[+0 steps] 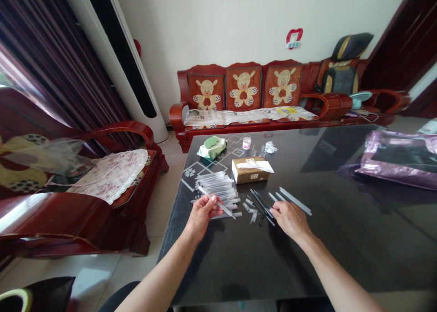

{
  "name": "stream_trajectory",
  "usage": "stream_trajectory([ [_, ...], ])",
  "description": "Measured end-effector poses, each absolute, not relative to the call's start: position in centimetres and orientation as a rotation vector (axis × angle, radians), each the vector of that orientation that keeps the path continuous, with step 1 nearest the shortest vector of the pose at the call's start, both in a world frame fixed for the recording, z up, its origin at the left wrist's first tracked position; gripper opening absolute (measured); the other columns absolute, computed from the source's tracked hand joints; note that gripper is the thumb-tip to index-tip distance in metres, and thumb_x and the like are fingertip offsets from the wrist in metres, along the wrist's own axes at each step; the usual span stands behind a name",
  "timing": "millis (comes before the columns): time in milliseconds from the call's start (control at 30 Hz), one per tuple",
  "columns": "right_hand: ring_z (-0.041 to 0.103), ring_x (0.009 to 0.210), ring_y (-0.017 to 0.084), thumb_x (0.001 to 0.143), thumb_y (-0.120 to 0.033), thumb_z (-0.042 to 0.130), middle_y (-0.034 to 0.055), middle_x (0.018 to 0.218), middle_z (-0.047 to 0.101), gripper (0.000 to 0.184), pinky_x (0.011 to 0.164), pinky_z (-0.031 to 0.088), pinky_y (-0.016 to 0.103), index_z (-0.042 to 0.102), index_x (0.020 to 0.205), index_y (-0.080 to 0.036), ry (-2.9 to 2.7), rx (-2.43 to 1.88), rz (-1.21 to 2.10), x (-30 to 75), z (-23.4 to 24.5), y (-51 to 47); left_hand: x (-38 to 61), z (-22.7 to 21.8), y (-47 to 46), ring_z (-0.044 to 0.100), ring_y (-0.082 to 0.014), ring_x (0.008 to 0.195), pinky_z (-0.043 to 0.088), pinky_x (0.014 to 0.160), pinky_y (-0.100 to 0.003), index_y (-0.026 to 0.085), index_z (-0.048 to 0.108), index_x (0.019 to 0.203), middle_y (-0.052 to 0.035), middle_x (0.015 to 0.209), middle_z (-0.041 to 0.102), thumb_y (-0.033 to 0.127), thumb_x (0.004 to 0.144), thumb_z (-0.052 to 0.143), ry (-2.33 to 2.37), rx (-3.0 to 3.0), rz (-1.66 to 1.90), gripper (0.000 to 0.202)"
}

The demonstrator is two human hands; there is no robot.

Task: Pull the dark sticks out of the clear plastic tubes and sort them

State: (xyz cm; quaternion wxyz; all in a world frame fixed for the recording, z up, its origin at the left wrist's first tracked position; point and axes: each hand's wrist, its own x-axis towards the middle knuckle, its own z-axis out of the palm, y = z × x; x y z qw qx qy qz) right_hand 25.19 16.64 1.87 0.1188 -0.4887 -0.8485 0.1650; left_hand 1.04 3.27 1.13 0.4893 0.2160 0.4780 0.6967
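Note:
My left hand (205,209) pinches a slim whitish pen barrel (223,207), which slants across the fingers above a pile of similar translucent barrels (218,186). My right hand (289,217) is lowered to the table with its fingers drawn together, beside several thin black rods that look like pen refills (260,202). What its fingertips hold, if anything, is hidden. Longer translucent barrels (295,201) lie just beyond that hand. Between both hands are short clear pieces like pen caps (250,206) and small black bits (260,222).
On the dark glossy table (307,262) stand a brown tissue box (251,175), a green wipes pack (212,148), a small white cup (246,142) and crumpled tissue (271,147). A purple plastic package (399,159) lies right. Wooden sofas (177,114) surround the table.

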Motion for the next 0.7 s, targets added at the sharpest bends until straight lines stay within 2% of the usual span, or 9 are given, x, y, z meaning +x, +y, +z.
stream_trajectory([
  [100, 0.059, 0.060, 0.018, 0.081, -0.029, 0.053, 0.0041, 0.059, 0.062, 0.027, 0.050, 0.028, 0.025, 0.056, 0.056, -0.019, -2.536, -1.501, 0.305, 25.7, 1.2, 17.4, 1.6, 0.7, 3.3, 0.059, -0.0087, 0.060, 0.056, 0.064, -0.023, 0.010, 0.065, 0.083, -0.0052, 0.076, 0.066, 0.037, 0.072, 0.073, 1.142, 0.527, 1.646, 0.031],
  [300, 0.062, 0.062, 0.020, 0.082, -0.032, 0.053, 0.0048, 0.063, 0.065, 0.026, 0.051, 0.028, 0.026, 0.061, 0.060, -0.020, -2.566, -1.528, 0.242, 25.3, 0.8, 17.1, 2.3, 0.7, 3.3, 0.060, -0.0097, 0.062, 0.056, 0.066, -0.025, 0.009, 0.065, 0.088, -0.0077, 0.081, 0.067, 0.036, 0.075, 0.071, 1.121, 0.566, 1.609, 0.031],
  [433, 0.062, 0.065, 0.021, 0.083, -0.035, 0.053, 0.0068, 0.067, 0.067, 0.023, 0.055, 0.034, 0.028, 0.066, 0.073, -0.020, -2.505, -1.442, 0.333, 24.9, 1.3, 16.6, 2.8, 0.8, 3.1, 0.063, -0.0127, 0.069, 0.055, 0.068, -0.026, 0.010, 0.065, 0.093, -0.0095, 0.086, 0.067, 0.037, 0.077, 0.069, 1.071, 0.621, 1.570, 0.032],
  [500, 0.061, 0.061, 0.019, 0.087, -0.040, 0.048, 0.0055, 0.065, 0.066, 0.030, 0.056, 0.037, 0.028, 0.066, 0.076, -0.019, -2.447, -1.273, 0.601, 24.1, 1.7, 15.4, 3.2, 0.9, 3.0, 0.064, -0.0140, 0.072, 0.054, 0.070, -0.026, 0.010, 0.064, 0.096, -0.0103, 0.088, 0.067, 0.036, 0.078, 0.067, 1.050, 0.660, 1.540, 0.031],
  [633, 0.058, 0.051, 0.013, 0.090, -0.051, 0.037, 0.0042, 0.064, 0.065, 0.045, 0.049, 0.043, 0.024, 0.062, 0.077, -0.015, -2.196, -0.909, 1.527, 22.0, 2.0, 11.9, 4.0, 1.1, 2.8, 0.064, -0.0153, 0.073, 0.054, 0.069, -0.028, 0.011, 0.062, 0.099, -0.0095, 0.088, 0.066, 0.034, 0.079, 0.066, 1.020, 0.720, 1.515, 0.031],
  [700, 0.060, 0.051, 0.014, 0.088, -0.054, 0.038, 0.0058, 0.067, 0.066, 0.048, 0.048, 0.046, 0.024, 0.060, 0.078, -0.013, -2.022, -0.830, 1.852, 21.1, 1.9, 10.6, 4.1, 1.3, 2.8, 0.064, -0.0160, 0.072, 0.054, 0.068, -0.029, 0.011, 0.061, 0.099, -0.0088, 0.086, 0.065, 0.033, 0.079, 0.067, 1.008, 0.732, 1.515, 0.031],
])
